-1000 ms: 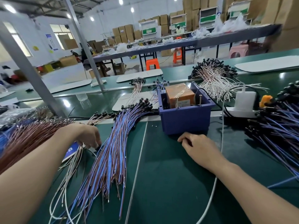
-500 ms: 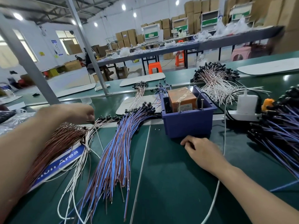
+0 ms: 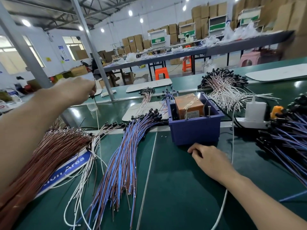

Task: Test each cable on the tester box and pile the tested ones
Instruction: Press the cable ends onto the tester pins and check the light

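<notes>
Glossy green table mat (image 3: 179,188), blue plastic tester box (image 3: 194,131).

Dangling white cable (image 3: 97,120), blue tester box (image 3: 194,132)

Left hand (image 3: 76,90) is held up at upper left; a white cable (image 3: 97,120) is pinched by its black end and hangs straight down. Right hand (image 3: 207,156) is rested on the green mat (image 3: 174,188) at centre right, fingers loosely curled, just in front of the blue box (image 3: 194,131). An orange block (image 3: 189,105) is seated in the box. Blue-brown bundle (image 3: 123,155) is fanned out at centre, brown bundle (image 3: 41,160) at lower left.
</notes>
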A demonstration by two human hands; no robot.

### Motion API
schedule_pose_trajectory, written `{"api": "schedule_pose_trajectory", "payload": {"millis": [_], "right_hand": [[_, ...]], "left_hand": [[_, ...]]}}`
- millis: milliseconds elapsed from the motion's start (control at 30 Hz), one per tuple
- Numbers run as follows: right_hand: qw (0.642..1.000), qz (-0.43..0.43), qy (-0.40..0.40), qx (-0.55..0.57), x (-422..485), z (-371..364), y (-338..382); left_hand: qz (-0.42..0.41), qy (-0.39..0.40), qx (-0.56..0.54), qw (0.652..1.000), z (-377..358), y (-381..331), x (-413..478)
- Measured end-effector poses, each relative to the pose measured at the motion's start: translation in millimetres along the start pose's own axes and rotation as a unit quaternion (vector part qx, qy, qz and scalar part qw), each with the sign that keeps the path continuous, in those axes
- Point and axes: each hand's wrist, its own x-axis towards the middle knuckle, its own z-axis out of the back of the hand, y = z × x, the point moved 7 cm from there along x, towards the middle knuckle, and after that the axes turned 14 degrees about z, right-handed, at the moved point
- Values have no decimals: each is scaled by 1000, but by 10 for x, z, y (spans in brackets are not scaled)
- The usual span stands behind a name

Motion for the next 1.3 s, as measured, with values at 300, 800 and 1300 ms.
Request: {"api": "schedule_pose_trajectory", "payload": {"millis": [300,800,1300], "right_hand": [[1000,2,5,19,-11,-29,-11],[999,7,-5,32,30,-55,-65],[999,10,-14,39,45,-64,-97]], "left_hand": [[66,142,-94,983,-1076,-279,-203],[26,155,-315,936,-1609,-1314,-470],[-85,65,-139,984,-1698,-2010,-539]]}}
